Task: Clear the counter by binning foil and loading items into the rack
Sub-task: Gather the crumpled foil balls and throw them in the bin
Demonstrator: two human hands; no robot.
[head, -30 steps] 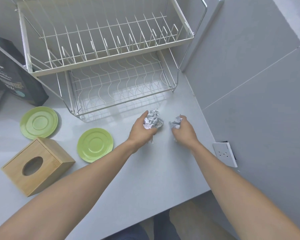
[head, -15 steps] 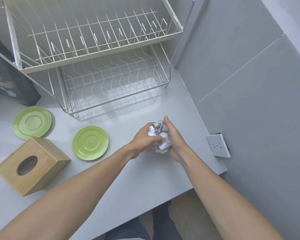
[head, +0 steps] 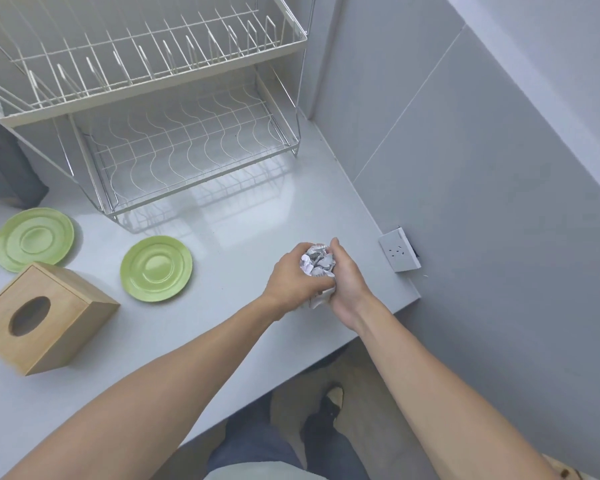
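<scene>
A crumpled ball of silver foil [head: 317, 263] is pressed between my left hand [head: 290, 280] and my right hand [head: 349, 284], just above the grey counter [head: 243, 237] near its right front corner. Both hands wrap around the foil, hiding its lower part. Two green plates lie flat on the counter: one [head: 156, 268] in front of the rack, another [head: 33, 239] farther left. The white two-tier wire rack [head: 187, 147] stands at the back with nothing on either tier.
A wooden tissue box [head: 45, 317] sits at the left front. A dark bag [head: 4, 168] leans left of the rack. A white wall socket [head: 399, 251] juts from the grey wall beside my right hand. The counter edge runs diagonally below my forearms.
Two separate foil pieces, one in each hand, have been brought together into one ball. Both hands have drawn back from the rack toward the counter's front right.
</scene>
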